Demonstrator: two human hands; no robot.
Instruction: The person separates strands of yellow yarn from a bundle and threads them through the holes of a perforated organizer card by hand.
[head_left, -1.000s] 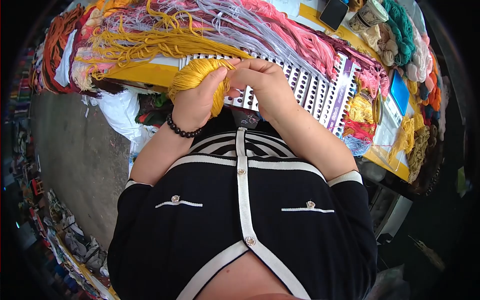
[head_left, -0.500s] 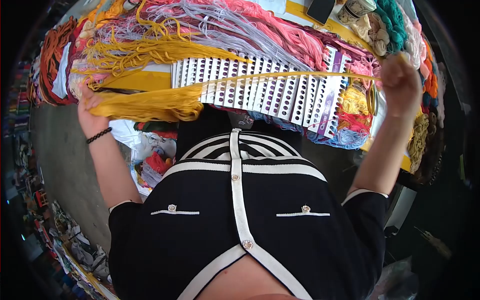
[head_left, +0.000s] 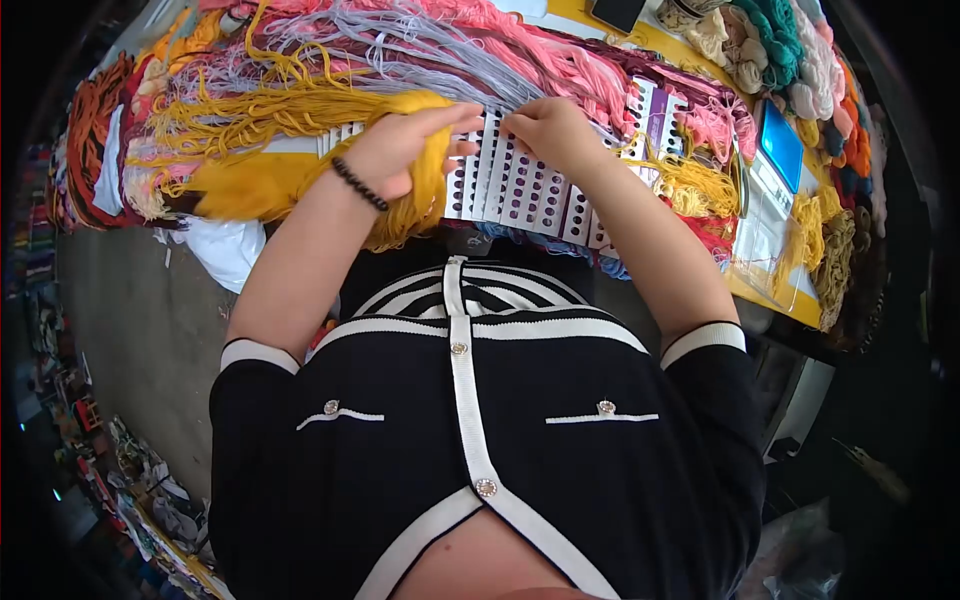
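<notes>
My left hand (head_left: 395, 150) curls round a skein of yellow thread (head_left: 430, 185), its fingers pointing right; some of the thread hangs below the palm and a loose bunch trails left. Just to the right, my right hand (head_left: 555, 135) is closed in a pinch above the upper edge of the white punched thread cards (head_left: 535, 195). What sits between those fingertips is too small to make out. The cards lie overlapped in a row, with dark holes along them, partly covered by both hands and the yellow skein.
Long lilac threads (head_left: 400, 60) and pink threads (head_left: 580, 75) lie behind the cards. On the right are a blue-topped object (head_left: 780, 145), more yellow thread (head_left: 700, 190) and teal yarn (head_left: 770, 40). A dark phone (head_left: 617, 12) rests at the far edge. White cloth (head_left: 220, 250) hangs at the front left.
Both hands have come together over the cards: the left moved right with the yellow skein, the right moved left from the far right. The strand stretched between them no longer shows.
</notes>
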